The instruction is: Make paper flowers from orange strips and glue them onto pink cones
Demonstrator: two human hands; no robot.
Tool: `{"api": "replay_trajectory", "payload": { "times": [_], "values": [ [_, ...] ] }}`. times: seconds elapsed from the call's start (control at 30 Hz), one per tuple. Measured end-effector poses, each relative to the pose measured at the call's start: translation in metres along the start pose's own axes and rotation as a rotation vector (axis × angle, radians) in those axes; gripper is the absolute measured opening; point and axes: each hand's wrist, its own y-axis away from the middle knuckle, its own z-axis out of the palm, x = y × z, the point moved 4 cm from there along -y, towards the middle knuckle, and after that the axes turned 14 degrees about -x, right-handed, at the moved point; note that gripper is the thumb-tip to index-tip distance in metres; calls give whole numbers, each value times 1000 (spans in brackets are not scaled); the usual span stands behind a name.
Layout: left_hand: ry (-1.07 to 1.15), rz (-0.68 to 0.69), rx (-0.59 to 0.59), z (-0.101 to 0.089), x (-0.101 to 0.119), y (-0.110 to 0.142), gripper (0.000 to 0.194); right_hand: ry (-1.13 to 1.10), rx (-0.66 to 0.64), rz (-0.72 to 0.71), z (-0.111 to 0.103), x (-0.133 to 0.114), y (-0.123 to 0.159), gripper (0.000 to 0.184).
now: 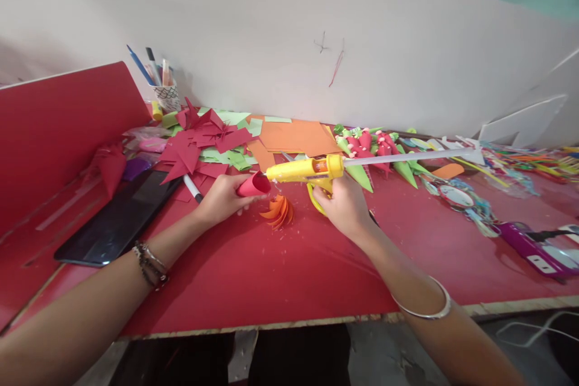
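My right hand [346, 208] is wrapped round the handle of a yellow hot glue gun [303, 170], and a long pale glue stick [407, 157] juts out of its back toward the right. The gun's nozzle points left, at the mouth of a rolled red paper cone [254, 185]. Fingers of my left hand [225, 199] grip that cone, with its open end facing the nozzle. Just below the gun, an orange curled paper piece [278, 212] rests on the red table [253, 289]. Whether the nozzle touches the paper, I cannot tell.
A black phone [120, 217] and a marker [192, 189] lie left. Behind are red paper pieces [208, 136], orange sheets [294, 136] and a pen cup [166, 96]. Red-and-green paper shapes [375, 148], a mirror-like oval [456, 196] and a purple power strip [536, 250] are right.
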Motion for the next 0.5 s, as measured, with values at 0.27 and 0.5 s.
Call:
{"api": "replay_trajectory", "payload": {
  "times": [0.27, 0.5],
  "values": [
    [-7, -7, -42, 0, 7, 1, 28, -17, 6, -1, 1, 0, 0, 22],
    [-10, -4, -54, 1, 5, 1, 27, -6, 31, -6, -2, -1, 0, 21]
  ]
}}
